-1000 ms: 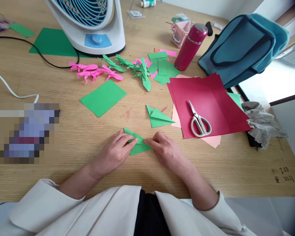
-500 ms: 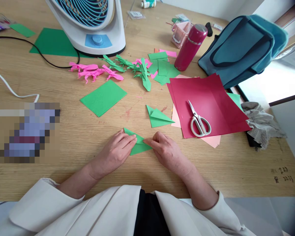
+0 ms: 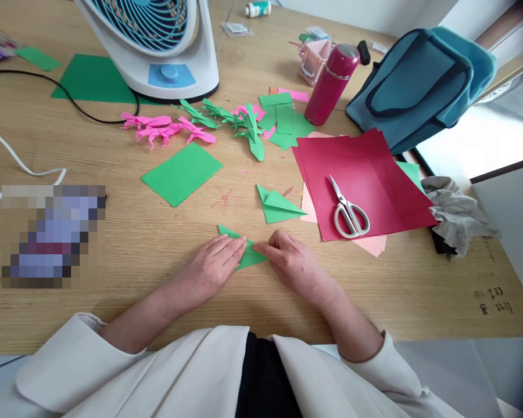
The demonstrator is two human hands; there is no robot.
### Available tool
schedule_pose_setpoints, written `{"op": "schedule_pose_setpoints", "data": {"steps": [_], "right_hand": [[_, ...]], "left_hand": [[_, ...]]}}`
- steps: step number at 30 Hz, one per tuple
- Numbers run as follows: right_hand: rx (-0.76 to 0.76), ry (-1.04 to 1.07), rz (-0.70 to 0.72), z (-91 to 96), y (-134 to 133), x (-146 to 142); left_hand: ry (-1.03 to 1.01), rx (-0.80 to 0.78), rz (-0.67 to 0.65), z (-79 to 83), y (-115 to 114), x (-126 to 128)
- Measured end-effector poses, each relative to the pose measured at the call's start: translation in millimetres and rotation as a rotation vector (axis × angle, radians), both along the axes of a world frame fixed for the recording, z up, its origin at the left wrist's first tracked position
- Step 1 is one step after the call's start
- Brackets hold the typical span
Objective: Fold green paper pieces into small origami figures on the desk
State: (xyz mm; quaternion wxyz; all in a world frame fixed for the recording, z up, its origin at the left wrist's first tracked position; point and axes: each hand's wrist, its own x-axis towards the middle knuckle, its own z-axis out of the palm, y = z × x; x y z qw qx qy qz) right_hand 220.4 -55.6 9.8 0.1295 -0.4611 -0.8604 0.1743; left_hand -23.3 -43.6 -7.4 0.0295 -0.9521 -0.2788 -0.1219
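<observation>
A small folded green paper [image 3: 249,256] lies on the wooden table [image 3: 113,191] right in front of me. My left hand [image 3: 210,269] rests flat on its left part, fingers stretched over the paper. My right hand [image 3: 293,265] pinches the paper's right side with thumb and forefinger. Both hands hide much of the sheet. Another folded green triangle [image 3: 276,205] lies a little beyond my right hand.
A flat green square [image 3: 182,172] sits left of centre. Pink [image 3: 165,126] and green folded figures [image 3: 239,119] lie before a white fan [image 3: 157,40]. Red sheets [image 3: 361,180] carry scissors [image 3: 347,210]. A magenta flask [image 3: 330,84], blue bag [image 3: 418,81], grey cloth [image 3: 457,212] and cables [image 3: 21,165] are around.
My left fingers have slid rightward over the green paper, closer to my right hand's fingertips. The view has shifted slightly.
</observation>
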Motion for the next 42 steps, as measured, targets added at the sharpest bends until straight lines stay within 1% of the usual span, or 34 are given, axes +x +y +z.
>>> {"op": "schedule_pose_setpoints", "data": {"steps": [3,5,7,9,11,15,17,19,24,26,30,34,42], "right_hand": [[-0.057,0.111,-0.020,4.6,1.1,12.3],[-0.053,0.209,-0.102,7.0,-0.7,24.2],[-0.049,0.247,-0.172,8.3,-6.0,34.2],[-0.036,0.255,-0.188,8.4,-14.7,38.6],[-0.014,0.226,-0.167,6.9,-25.6,36.6],[0.064,0.089,-0.085,-0.6,-46.1,23.8],[0.080,0.064,-0.095,-5.1,-52.1,19.2],[0.080,0.087,-0.146,-8.4,-54.4,16.6],[0.004,0.235,-0.393,-9.5,-45.3,9.0],[-0.024,0.221,-0.440,-8.7,-38.6,4.8],[-0.019,0.145,-0.440,-7.9,-28.9,-1.2],[-0.009,0.144,-0.439,-7.7,-27.1,-2.6],[-0.023,0.174,-0.444,-8.3,-25.5,-2.0]], "left_hand": [[0.036,0.025,0.017,3.5,-1.0,1.9],[0.044,0.043,0.025,6.4,-1.5,3.5],[0.044,0.045,0.031,8.9,-2.1,5.3],[0.063,0.032,0.042,10.3,-2.9,7.2],[0.094,0.023,0.053,10.9,-4.1,9.1],[0.130,-0.015,0.076,11.5,-7.2,12.1],[0.134,-0.043,0.077,11.5,-8.5,12.5],[0.139,-0.050,0.073,10.7,-9.1,12.3],[0.113,-0.050,0.049,6.4,-7.3,12.5],[0.072,-0.075,0.048,6.3,-5.8,13.6],[0.015,-0.117,0.071,10.7,-2.2,17.5],[0.023,-0.097,0.091,16.6,3.5,24.8],[-0.077,-0.108,0.092,24.6,16.6,52.7]]}}
